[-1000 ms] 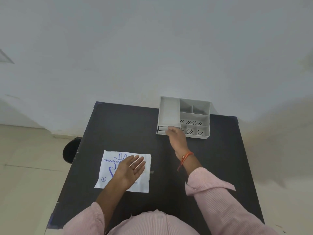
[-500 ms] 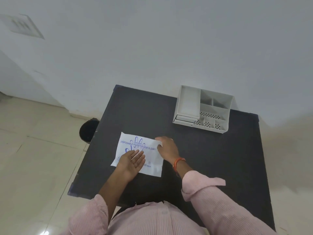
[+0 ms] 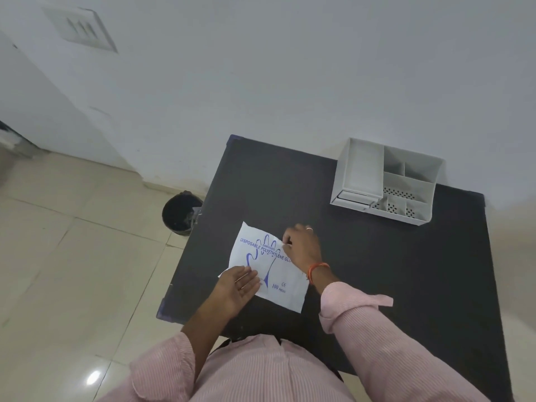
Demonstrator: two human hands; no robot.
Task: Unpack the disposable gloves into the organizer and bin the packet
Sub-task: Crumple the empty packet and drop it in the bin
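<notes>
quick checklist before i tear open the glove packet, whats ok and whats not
1. Packet flat on the table: ok.
2. Left hand pressing its near corner: ok.
3. Right hand has a grip on the top edge: cannot tell, the fingers hide it.
4. Packet already open: cannot tell.
5. Organizer compartments free for gloves: ok.
6. Bin on the floor beside the table: ok.

The right hand [image 3: 301, 247] covered the end of the flat white printed glove packet's [image 3: 269, 268] blue lettering; its fingertips perhaps pinched the edge.
</notes>
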